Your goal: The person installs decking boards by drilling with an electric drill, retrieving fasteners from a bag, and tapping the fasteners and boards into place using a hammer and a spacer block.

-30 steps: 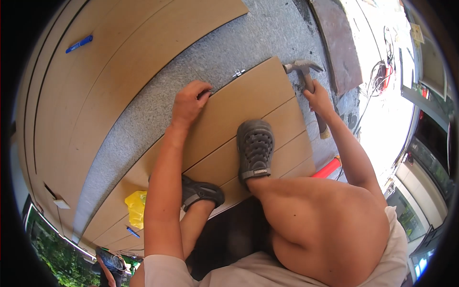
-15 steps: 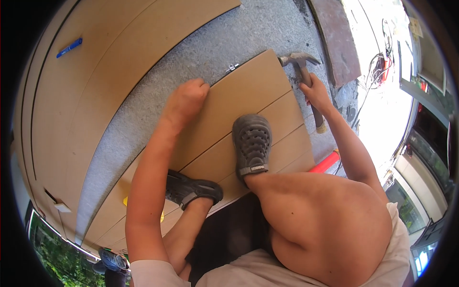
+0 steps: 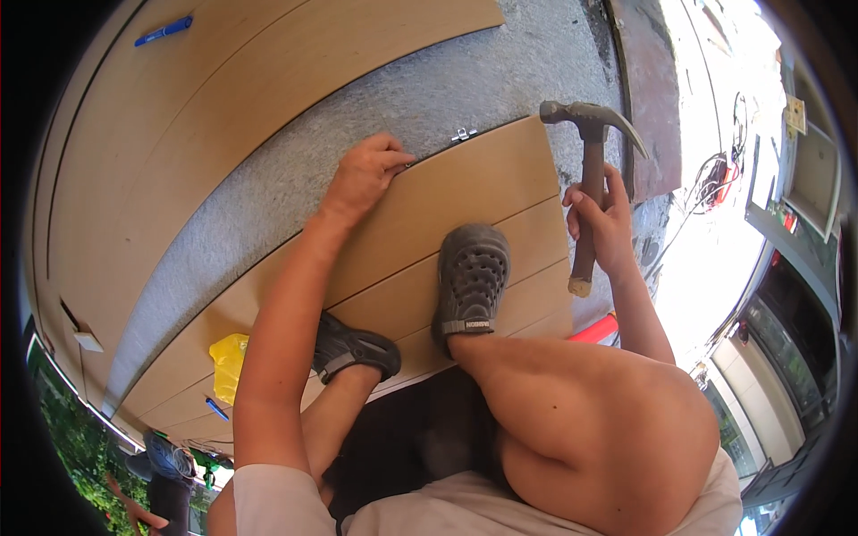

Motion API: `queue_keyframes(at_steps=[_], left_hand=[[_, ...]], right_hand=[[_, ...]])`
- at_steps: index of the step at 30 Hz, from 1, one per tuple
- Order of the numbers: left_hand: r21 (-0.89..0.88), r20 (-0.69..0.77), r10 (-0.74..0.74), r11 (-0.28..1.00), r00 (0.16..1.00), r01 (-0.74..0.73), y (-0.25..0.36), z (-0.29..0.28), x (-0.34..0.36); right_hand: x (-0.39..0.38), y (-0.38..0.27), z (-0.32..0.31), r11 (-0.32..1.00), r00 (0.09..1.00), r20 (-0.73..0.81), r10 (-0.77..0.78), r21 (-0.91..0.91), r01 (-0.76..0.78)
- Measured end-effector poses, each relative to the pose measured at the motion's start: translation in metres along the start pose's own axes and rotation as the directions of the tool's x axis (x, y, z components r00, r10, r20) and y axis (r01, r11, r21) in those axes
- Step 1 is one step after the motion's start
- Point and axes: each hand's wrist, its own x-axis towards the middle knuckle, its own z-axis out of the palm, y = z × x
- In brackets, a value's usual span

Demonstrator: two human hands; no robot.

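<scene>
My right hand holds a claw hammer by its dark handle, head upward, beyond the plank's right end. The fingers wrap the handle loosely. My left hand is at the far edge of a tan plank, thumb and fingertips pinched together. Something tiny shows at the fingertips, too small to name. Farther right along that same edge sits a small metal clip. My feet, in dark perforated clogs, rest on the joined planks.
More tan boards lie across a strip of grey floor. A blue marker rests on them. At lower left are a yellow plastic bag, a blue pen and another person. A red tube and cables lie rightward.
My left hand has gone from a fist to a pinch at the plank's edge. The hammer is raised closer to me, its claw turned right, and my right hand's grip has shifted.
</scene>
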Motion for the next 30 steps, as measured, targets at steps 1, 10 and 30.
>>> queue_keyframes(at_steps=[1,10,30], left_hand=[[-0.010,-0.013,-0.016,1.000,1.000,0.016,-0.002,-0.001,-0.003],[0.050,-0.078,-0.007,0.999,0.997,0.011,0.005,0.004,-0.012],[0.312,-0.497,0.034,0.940,0.867,0.142,0.020,0.028,-0.059]], right_hand=[[-0.001,0.001,0.006,0.999,0.995,0.097,0.020,-0.047,-0.015],[-0.008,0.022,0.049,0.768,0.954,0.294,-0.068,-0.594,0.238],[0.022,0.054,0.078,0.517,0.771,0.601,-0.213,-0.600,0.610]])
